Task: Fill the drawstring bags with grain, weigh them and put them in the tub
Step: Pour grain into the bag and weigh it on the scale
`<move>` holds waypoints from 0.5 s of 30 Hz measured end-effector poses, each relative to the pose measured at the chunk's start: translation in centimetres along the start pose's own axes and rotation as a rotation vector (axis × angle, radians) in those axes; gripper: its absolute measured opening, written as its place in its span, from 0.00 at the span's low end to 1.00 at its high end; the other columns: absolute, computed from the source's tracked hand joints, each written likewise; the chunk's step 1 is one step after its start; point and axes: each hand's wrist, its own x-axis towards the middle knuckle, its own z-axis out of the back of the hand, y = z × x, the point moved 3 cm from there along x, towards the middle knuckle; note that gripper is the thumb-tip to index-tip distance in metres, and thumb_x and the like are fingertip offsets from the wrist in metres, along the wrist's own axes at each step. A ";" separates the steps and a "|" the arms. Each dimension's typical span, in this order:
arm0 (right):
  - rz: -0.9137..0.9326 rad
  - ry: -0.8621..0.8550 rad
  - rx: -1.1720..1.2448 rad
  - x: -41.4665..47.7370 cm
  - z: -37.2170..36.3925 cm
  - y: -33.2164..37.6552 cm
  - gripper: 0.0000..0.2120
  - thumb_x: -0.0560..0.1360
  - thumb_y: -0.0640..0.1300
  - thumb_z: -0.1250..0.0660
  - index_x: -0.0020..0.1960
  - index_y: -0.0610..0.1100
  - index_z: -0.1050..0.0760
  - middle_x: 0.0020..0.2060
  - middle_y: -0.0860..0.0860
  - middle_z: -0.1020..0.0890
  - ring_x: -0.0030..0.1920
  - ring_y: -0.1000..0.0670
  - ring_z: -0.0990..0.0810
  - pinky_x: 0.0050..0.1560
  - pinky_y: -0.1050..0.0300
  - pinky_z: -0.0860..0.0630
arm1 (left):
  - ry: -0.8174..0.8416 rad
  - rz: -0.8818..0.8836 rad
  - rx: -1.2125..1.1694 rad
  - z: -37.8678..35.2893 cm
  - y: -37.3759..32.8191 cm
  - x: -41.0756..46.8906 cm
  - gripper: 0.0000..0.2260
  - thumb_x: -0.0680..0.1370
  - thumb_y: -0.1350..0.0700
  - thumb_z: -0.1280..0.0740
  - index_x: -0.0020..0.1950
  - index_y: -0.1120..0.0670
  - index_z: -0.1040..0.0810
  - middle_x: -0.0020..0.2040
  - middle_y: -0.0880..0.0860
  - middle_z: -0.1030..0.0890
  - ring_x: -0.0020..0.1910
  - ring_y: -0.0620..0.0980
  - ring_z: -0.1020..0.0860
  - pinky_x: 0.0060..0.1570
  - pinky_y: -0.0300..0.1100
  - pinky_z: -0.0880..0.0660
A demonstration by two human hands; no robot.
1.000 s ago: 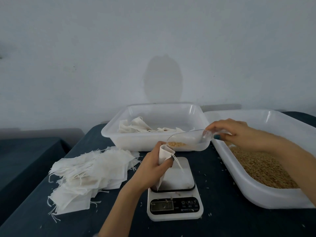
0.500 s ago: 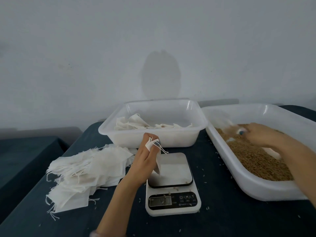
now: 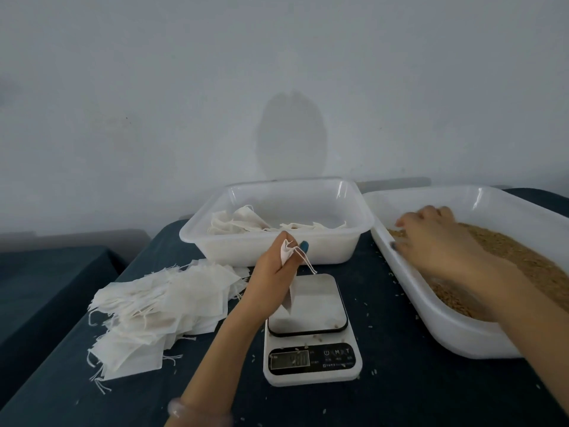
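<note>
**A:** Where is the bag [image 3: 291, 298]?

**B:** In the left hand [image 3: 274, 269], above the scale [image 3: 311, 322]. It hangs down from the fist, with its low corner over the left side of the plate. I can't tell whether it touches the plate.

**A:** How do the fingers sit?

**B:** They curl tight round the gathered mouth and pinch it shut, and one teal nail shows on top. The strings [image 3: 308, 263] trail off to the right. The forearm rises from the bottom edge, with a pale bracelet [image 3: 178, 409] at the wrist.

**A:** And the right hand [image 3: 431, 241]?

**B:** It is down in the tray [image 3: 431, 322], palm down on the grain [image 3: 508, 257] at the far left end. The knuckles are up, the fingers bend under, and the thumb lies near the tray's left wall. The fingertips are hidden, so I can't tell whether they clamp on anything. The arm comes in from the right, over the tray's near rim.

**A:** The tub [image 3: 323, 252]?

**B:** It stands behind the scale, just beside the tray. A few other bags [image 3: 237, 223] lie along its left and near sides.

**A:** Anything else?

**B:** A pile [image 3: 166, 306] of flat bags lies left of the left arm on the dark table [image 3: 400, 389]. Stray grains dot the cloth round the scale. The display is lit, but its digits are too blurred to read
</note>
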 end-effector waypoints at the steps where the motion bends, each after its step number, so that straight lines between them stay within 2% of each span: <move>1: 0.081 -0.049 0.113 -0.5 0.2 1.5 0.21 0.80 0.55 0.40 0.70 0.47 0.34 0.66 0.45 0.32 0.68 0.44 0.37 0.62 0.49 0.30 | -0.006 -0.001 -0.027 0.0 -0.1 0.3 0.13 0.81 0.47 0.38 0.38 0.47 0.35 0.32 0.42 0.33 0.33 0.42 0.36 0.34 0.34 0.36; 4: 0.265 -0.133 0.383 -1.8 0.1 5.9 0.20 0.80 0.51 0.40 0.72 0.51 0.35 0.65 0.50 0.31 0.65 0.50 0.37 0.59 0.54 0.33 | 0.024 0.020 0.000 -0.1 0.0 0.8 0.13 0.80 0.46 0.37 0.38 0.48 0.34 0.33 0.42 0.31 0.34 0.43 0.34 0.36 0.35 0.35; 6: 0.288 -0.130 0.490 -1.9 -1.3 8.0 0.19 0.81 0.47 0.40 0.71 0.50 0.35 0.64 0.52 0.30 0.64 0.52 0.35 0.59 0.58 0.34 | 0.074 0.065 0.070 -0.5 0.4 0.9 0.12 0.81 0.49 0.37 0.39 0.48 0.32 0.33 0.43 0.28 0.34 0.45 0.31 0.38 0.41 0.33; 9: 0.184 -0.013 0.643 -1.2 -4.7 9.6 0.19 0.81 0.41 0.41 0.71 0.49 0.35 0.66 0.49 0.31 0.67 0.49 0.37 0.66 0.56 0.35 | 0.166 0.113 0.331 -1.3 1.2 0.8 0.06 0.81 0.53 0.36 0.45 0.52 0.29 0.38 0.49 0.23 0.38 0.51 0.26 0.41 0.48 0.28; 11: 0.095 0.018 0.681 -0.4 -7.1 9.6 0.20 0.80 0.40 0.41 0.71 0.48 0.34 0.67 0.47 0.31 0.68 0.47 0.39 0.66 0.54 0.36 | 0.159 0.115 0.416 -1.6 1.7 0.5 0.06 0.81 0.52 0.35 0.48 0.53 0.29 0.40 0.50 0.22 0.40 0.53 0.25 0.44 0.49 0.26; 15: 0.007 -0.158 0.830 1.0 -10.0 8.5 0.15 0.79 0.36 0.40 0.65 0.45 0.28 0.62 0.48 0.26 0.65 0.46 0.35 0.62 0.57 0.35 | 0.097 0.108 0.368 -1.8 2.0 0.3 0.10 0.79 0.47 0.33 0.52 0.52 0.27 0.45 0.48 0.21 0.45 0.48 0.23 0.46 0.46 0.26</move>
